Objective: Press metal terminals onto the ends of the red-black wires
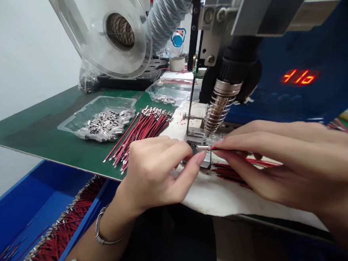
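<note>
My left hand (162,171) is closed, thumb and index finger at a small silver metal cylinder (202,147) in the machine's holder (193,146). From the right, my right hand (291,162) pinches a red-and-black wire (213,148) whose end meets the cylinder. Just above them is the machine's spring-wrapped tip (220,106); its exact contact point is partly hidden. Beneath my right hand, a bundle of loose red and black wires (230,174) lies on white paper (217,199).
A clear tray (68,125) of small metal cylinders stands left, beside a pile of wired cylinders (144,130). Behind are another clear tray (154,87) and a fume hood (88,33). A blue bin (47,189) with wired parts sits lower left. The blue machine (277,98) fills the right.
</note>
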A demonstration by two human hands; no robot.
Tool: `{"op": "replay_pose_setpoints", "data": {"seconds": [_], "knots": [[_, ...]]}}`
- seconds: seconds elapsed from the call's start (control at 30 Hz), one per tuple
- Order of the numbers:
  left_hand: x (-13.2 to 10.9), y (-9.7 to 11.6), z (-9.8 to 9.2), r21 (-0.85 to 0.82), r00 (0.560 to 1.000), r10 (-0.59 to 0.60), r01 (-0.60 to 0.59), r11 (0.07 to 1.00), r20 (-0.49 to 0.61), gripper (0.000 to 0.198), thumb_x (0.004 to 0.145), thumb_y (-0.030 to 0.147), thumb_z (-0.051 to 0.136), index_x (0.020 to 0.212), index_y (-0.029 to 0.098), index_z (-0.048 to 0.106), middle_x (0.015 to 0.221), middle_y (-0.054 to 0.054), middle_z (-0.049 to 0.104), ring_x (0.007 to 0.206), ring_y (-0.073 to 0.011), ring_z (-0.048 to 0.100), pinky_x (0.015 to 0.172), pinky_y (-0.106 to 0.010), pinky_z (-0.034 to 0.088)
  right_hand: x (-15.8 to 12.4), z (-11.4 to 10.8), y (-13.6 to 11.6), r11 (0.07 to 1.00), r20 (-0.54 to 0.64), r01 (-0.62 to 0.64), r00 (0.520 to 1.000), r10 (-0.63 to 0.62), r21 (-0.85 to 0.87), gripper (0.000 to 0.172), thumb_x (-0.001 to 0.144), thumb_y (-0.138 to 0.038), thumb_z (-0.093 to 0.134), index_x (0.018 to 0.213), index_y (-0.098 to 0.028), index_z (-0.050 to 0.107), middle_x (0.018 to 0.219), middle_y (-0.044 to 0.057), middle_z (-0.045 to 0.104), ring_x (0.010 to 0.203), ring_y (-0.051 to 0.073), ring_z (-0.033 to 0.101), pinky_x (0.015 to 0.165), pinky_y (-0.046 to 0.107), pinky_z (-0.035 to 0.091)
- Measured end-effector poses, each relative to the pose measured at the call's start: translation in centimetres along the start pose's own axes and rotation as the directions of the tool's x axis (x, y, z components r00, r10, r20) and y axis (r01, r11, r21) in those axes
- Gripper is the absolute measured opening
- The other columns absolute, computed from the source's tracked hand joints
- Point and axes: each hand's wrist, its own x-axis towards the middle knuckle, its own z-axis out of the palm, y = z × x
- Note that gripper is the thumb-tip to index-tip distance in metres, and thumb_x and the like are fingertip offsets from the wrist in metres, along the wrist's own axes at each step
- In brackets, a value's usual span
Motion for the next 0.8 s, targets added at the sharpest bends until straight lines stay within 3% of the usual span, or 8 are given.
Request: {"op": "replay_pose_setpoints", "data": {"seconds": [0.8], "knots": [[0.10,0.06,-0.05,-0.019,1.000,0.014,-0.014,1.000,-0.009,0.028,0.089,0.016,0.071,0.065,0.019,0.058,0.053,0.002,0.059,0.046,-0.0105,0.051,0.047,-0.027,0.037,0.10,-0.09,0.42,0.999,0.011,0.035,0.999,-0.035,0.012,0.012,0.100,-0.014,0.072,0.093,-0.024,0.071,0.082,-0.005,0.082,0.065,0.010,0.074,0.058,0.021,0.053]]}}
